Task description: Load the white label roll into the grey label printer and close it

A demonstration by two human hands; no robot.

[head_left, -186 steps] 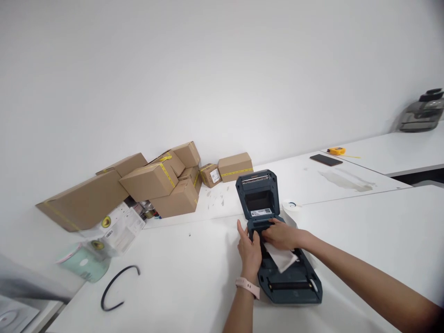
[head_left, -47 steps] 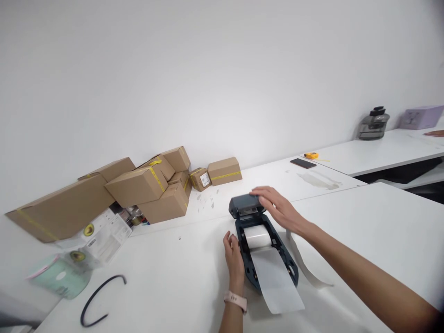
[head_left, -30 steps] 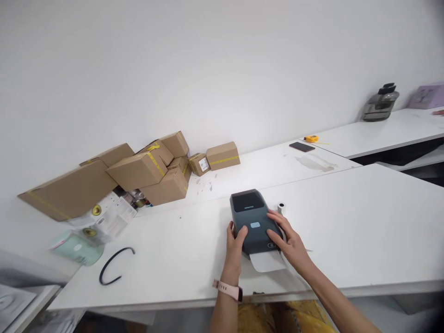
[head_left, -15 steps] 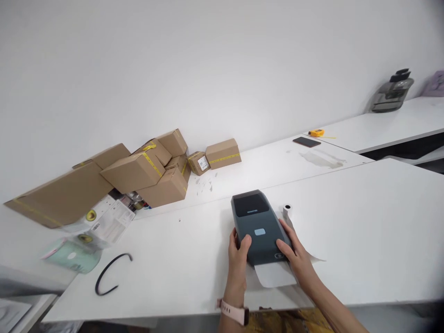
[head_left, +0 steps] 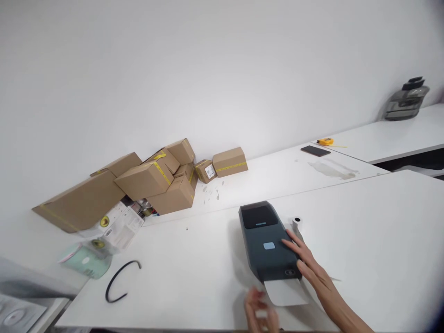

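A dark grey-green label printer (head_left: 270, 245) with a light blue button on top sits on the white table. From its front edge sticks out a blank white label (head_left: 286, 292). My right hand (head_left: 308, 266) lies along the printer's right side, fingers stretched out and touching its top and edge. Below the printer's front left corner, just left of the label, is my left hand (head_left: 260, 312); it is blurred by motion, so its fingers are unclear. Beside the printer's right side stands a small white paper roll (head_left: 297, 224), its strip partly hidden by my right hand.
Cardboard boxes (head_left: 145, 178) are piled against the wall at the left. A black curved band (head_left: 114, 281) and a mint-green pouch (head_left: 86, 260) lie nearer. Farther right are a phone (head_left: 315, 151), a yellow tape measure (head_left: 325, 142) and a big bottle (head_left: 406, 101).
My left hand has let go of the printer's left side and moved down beside the label. My right hand has shifted onto the printer's side with straighter fingers. The view has tilted slightly.
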